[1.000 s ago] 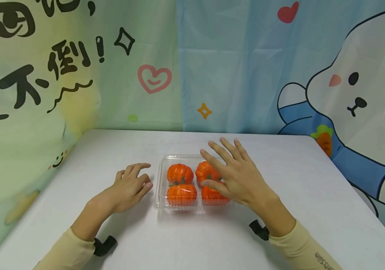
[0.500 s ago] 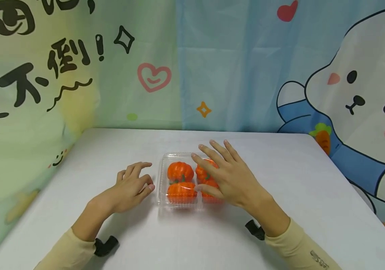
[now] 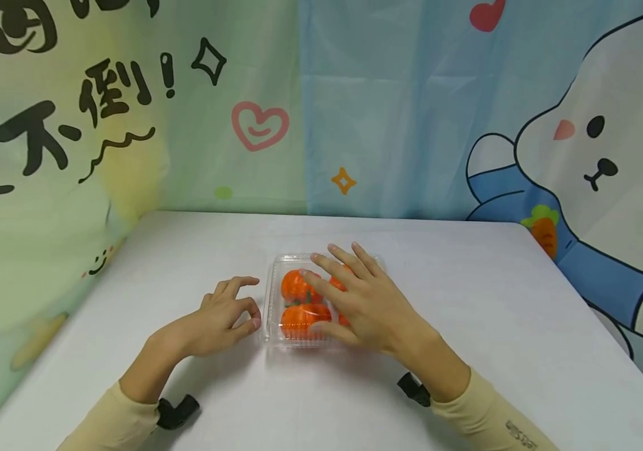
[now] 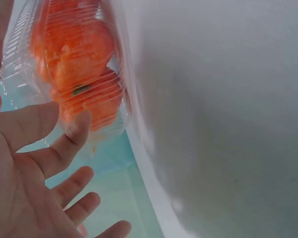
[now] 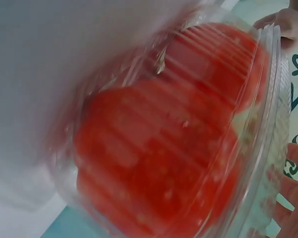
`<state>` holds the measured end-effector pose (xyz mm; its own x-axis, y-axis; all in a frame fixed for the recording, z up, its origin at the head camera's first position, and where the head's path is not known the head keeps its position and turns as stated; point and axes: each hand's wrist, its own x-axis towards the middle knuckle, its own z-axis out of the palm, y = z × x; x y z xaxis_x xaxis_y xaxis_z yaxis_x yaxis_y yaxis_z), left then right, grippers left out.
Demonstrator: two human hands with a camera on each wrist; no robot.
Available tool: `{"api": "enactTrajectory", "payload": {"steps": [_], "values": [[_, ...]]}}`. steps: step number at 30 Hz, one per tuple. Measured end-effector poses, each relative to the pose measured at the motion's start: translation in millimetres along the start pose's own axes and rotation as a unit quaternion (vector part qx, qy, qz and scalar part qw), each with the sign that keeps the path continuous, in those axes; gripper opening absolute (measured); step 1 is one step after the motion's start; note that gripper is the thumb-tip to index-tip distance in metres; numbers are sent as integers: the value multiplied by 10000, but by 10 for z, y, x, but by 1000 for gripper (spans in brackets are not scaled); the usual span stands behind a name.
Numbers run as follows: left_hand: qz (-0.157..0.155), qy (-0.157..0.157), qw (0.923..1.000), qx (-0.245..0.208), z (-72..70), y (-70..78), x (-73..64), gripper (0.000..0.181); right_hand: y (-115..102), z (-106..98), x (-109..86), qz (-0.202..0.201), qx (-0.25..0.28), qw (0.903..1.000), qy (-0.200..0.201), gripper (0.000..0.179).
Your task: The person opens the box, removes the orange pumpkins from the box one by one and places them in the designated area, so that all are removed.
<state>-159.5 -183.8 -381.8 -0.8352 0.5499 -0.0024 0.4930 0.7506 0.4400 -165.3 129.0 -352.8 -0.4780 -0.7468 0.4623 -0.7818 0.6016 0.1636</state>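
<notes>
A clear plastic clamshell box [image 3: 272, 297] stands on the table with its lid down. Through it show several orange, ribbed, pumpkin-like pieces [image 3: 304, 321] with green stems. My right hand [image 3: 369, 307] spreads its fingers over the right half of the box, hiding the pieces there. Just off the box's left edge is my left hand [image 3: 220, 322], its thumb and fingertips bent loosely toward the wall with nothing between them. The left wrist view has the left thumb and fingers apart beside the box wall. In the right wrist view right-hand fingers [image 5: 293, 198] show past the lid.
A white tabletop [image 3: 321, 401] lies under the box and both forearms. Behind it hangs a printed cloth backdrop [image 3: 389, 113] with a white bear and hearts. Each wrist carries a small black camera [image 3: 177, 411].
My right hand has moved left, farther over the box. My left hand has edged slightly right, closer to the box's left side. The box has stayed in place.
</notes>
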Motion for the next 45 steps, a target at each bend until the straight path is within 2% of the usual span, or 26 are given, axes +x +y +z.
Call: {"api": "enactTrajectory", "payload": {"steps": [13,23,27,30,36,40,45], "values": [[158,-110,9996,-212,-28,33,13,15,-103,75,-3,-140,172,9998,-15,71],[95,-298,9962,-814,-47,-4,24,17,-190,133,18,-444,356,9983,-105,70],[13,-458,9937,-1022,-42,-21,20,16,-218,149,26,-497,356,9979,-220,70],[-19,-589,9912,-1188,-43,-40,10,15,-240,164,42,-584,320,9977,-160,69],[5,-692,9882,-1369,-44,-55,5,14,-284,183,46,-762,375,9964,-50,65],[46,-700,9873,-1427,-45,-58,12,16,-292,186,50,-836,548,9949,-114,60],[130,-712,9856,-1529,-31,-54,27,20,-317,192,47,-914,412,9947,-207,52]]}}
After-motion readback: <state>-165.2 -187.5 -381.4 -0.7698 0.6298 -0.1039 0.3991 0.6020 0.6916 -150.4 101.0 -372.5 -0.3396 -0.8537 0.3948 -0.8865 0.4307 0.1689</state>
